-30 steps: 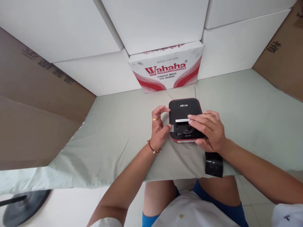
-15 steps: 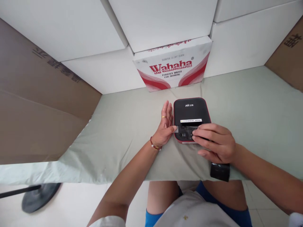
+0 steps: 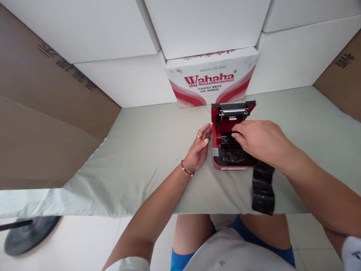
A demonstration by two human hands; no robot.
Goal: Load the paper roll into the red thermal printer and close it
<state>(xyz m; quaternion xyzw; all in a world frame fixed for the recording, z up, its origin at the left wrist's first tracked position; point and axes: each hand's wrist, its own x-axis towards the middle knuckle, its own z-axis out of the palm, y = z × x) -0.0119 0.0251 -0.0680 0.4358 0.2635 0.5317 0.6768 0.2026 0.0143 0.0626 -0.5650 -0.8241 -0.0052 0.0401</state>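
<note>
A small red-and-black label printer (image 3: 216, 162) lies on the cloth with its lid (image 3: 233, 107) raised, showing the roller and the red inner walls. Inside its bay is shiny black film (image 3: 235, 153). My left hand (image 3: 199, 148) rests along the printer's left side, fingers extended and holding nothing. Over the bay, just below the lid, my right hand (image 3: 258, 141) has its thumb and fingertips drawn together. Whatever they may grip is hidden. A crinkled black plastic strip (image 3: 263, 192) lies below my right wrist, near the table edge.
Behind the printer stands a Wahaha water carton (image 3: 211, 88) against stacked white boxes (image 3: 124, 82). Brown cartons flank the table at left (image 3: 50, 124) and right (image 3: 342, 75). A green cloth (image 3: 149, 150) covers the tabletop. A round black base (image 3: 32, 233) stands on the floor.
The printer's lid has swung up from closed to open. My right hand has moved up over the bay, and my left thumb has left the grey tab at the printer's side. More black strip shows.
</note>
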